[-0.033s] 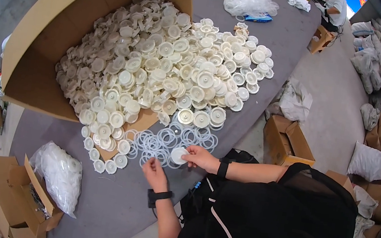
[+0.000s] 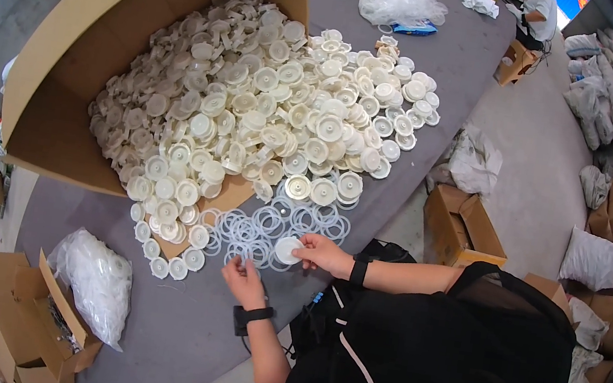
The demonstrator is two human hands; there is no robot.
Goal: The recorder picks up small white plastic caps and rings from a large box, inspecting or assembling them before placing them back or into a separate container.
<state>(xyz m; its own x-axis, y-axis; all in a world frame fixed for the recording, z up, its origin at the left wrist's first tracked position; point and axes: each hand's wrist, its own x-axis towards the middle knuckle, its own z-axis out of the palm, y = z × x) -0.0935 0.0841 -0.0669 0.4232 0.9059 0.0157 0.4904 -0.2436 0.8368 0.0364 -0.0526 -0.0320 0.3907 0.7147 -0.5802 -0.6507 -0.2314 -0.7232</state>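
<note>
My right grip (image 2: 325,255) is pinched on a round white plastic cap (image 2: 287,251). My left grip (image 2: 246,286) has edged slightly away from it, leaving the cap to the right alone; its fingertips meet the near translucent rings (image 2: 268,221), though I cannot tell whether they hold one. Beyond both, heaped caps (image 2: 254,117) spill from a tipped carton (image 2: 72,21) onto the gray bench (image 2: 169,329).

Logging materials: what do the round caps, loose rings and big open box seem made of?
Round caps: probably hard plastic, off-white with a slight gloss, judging by crisp moulded rims and highlights. Loose rings: smooth, translucent, perhaps silicone or plastic; their bluish, milky look leaves it open. Big open box: apparently cardboard, matt brown, with folded corners.
</note>
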